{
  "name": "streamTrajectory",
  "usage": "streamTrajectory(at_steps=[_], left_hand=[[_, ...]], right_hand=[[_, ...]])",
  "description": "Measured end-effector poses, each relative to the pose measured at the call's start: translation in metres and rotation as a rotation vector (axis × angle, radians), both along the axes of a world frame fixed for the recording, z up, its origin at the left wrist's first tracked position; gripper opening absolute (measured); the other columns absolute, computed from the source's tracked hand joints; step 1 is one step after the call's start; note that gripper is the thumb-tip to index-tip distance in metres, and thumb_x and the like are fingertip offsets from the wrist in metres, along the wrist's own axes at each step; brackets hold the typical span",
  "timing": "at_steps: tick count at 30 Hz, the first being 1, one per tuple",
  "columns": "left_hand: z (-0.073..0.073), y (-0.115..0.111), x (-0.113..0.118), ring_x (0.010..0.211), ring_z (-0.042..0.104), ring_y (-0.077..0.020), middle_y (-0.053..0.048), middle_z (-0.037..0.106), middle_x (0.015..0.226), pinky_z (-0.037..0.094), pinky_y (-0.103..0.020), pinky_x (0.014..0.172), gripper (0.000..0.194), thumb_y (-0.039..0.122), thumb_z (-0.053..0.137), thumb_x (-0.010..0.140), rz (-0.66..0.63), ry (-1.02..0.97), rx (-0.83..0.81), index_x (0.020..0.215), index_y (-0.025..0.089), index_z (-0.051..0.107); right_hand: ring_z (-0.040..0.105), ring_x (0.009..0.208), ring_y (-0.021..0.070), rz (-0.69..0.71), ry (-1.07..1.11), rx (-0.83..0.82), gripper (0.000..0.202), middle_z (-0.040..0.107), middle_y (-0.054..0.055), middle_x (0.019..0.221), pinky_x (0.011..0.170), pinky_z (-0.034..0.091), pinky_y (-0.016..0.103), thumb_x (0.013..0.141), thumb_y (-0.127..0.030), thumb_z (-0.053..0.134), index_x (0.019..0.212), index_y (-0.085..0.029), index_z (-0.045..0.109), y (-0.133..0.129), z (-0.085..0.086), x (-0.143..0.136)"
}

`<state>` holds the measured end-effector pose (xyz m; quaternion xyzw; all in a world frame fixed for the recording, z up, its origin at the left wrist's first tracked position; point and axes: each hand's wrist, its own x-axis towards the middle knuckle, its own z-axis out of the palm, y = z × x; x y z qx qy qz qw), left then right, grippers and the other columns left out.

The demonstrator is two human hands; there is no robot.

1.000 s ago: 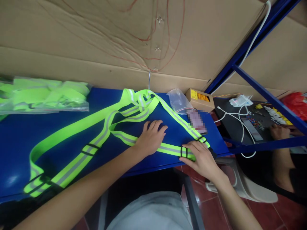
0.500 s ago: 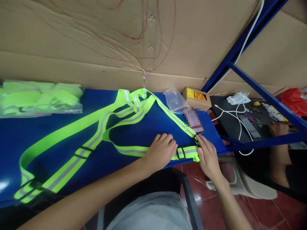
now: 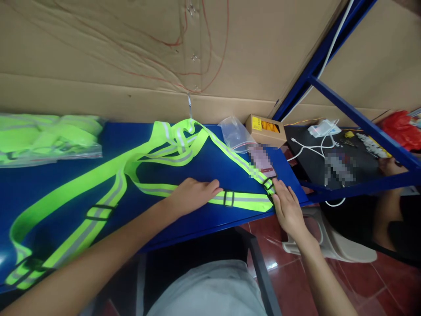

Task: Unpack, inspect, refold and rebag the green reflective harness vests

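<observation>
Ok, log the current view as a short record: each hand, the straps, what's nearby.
left hand: on the lower strap, left of its black slider
right hand: at the straps' right end
straps: green, grey-striped, spread on blue table
far side: clear bag, cardboard box
far left: bagged green straps

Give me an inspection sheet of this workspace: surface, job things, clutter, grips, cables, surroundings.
Surface: blue table.
Job things: green strap harness with black sliders, loosely spread.
Clutter: bagged straps, clear plastic bag, cardboard box, pixelated phone-like item.
Grips: left hand over the lower strap; right hand at its right-hand end; closure unclear.
Cables: white cord along the blue frame; loose white cable on the black table.
Surroundings: cardboard wall, co-worker's hand.
</observation>
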<state>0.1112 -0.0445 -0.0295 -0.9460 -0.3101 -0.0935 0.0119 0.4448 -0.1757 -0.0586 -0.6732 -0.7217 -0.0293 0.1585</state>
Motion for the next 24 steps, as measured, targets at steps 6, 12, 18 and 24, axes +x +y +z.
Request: streamTrajectory(at_steps=[6, 12, 18, 24], left_hand=[[0.019, 0.019, -0.009, 0.07, 0.069, -0.0217, -0.006, 0.072, 0.073, 0.03, -0.027, 0.058, 0.046, 0.047, 0.042, 0.109, 0.031, 0.094, -0.22, 0.081, 0.019, 0.065], [0.032, 0.008, 0.0, 0.082, 0.071, -0.0237, -0.005, 0.074, 0.085, 0.036, -0.029, 0.062, 0.039, 0.047, 0.047, 0.107, -0.019, 0.054, -0.402, 0.085, 0.021, 0.066], [0.033, -0.01, 0.009, 0.083, 0.073, -0.0255, -0.005, 0.075, 0.093, 0.041, -0.032, 0.065, 0.025, 0.028, 0.037, 0.109, 0.064, -0.019, -0.486, 0.107, 0.022, 0.061], [0.033, -0.01, 0.005, 0.091, 0.073, -0.0229, -0.002, 0.075, 0.096, 0.044, -0.032, 0.074, 0.027, 0.035, 0.038, 0.108, 0.061, -0.233, -0.631, 0.103, 0.023, 0.061]], right_hand=[[0.042, 0.152, 0.0237, -0.026, 0.004, 0.049, 0.05, 0.05, 0.01, 0.16, 0.125, 0.029, 0.053, 0.111, -0.031, 0.032, 0.161, -0.023, 0.035, -0.001, -0.003, -0.004], [0.05, 0.144, 0.0292, -0.078, 0.119, 0.128, 0.042, 0.058, 0.014, 0.15, 0.119, 0.037, 0.059, 0.11, -0.031, 0.038, 0.147, -0.021, 0.054, -0.003, 0.002, -0.02], [0.052, 0.139, 0.0319, 0.2, 0.169, 0.179, 0.055, 0.058, 0.015, 0.147, 0.113, 0.044, 0.053, 0.102, -0.035, 0.061, 0.153, -0.023, 0.046, 0.005, 0.038, -0.079], [0.069, 0.103, 0.0294, 0.428, 0.097, -0.035, 0.057, 0.074, 0.013, 0.116, 0.091, 0.052, 0.046, 0.1, -0.052, 0.062, 0.142, -0.016, 0.052, 0.04, 0.052, -0.118]])
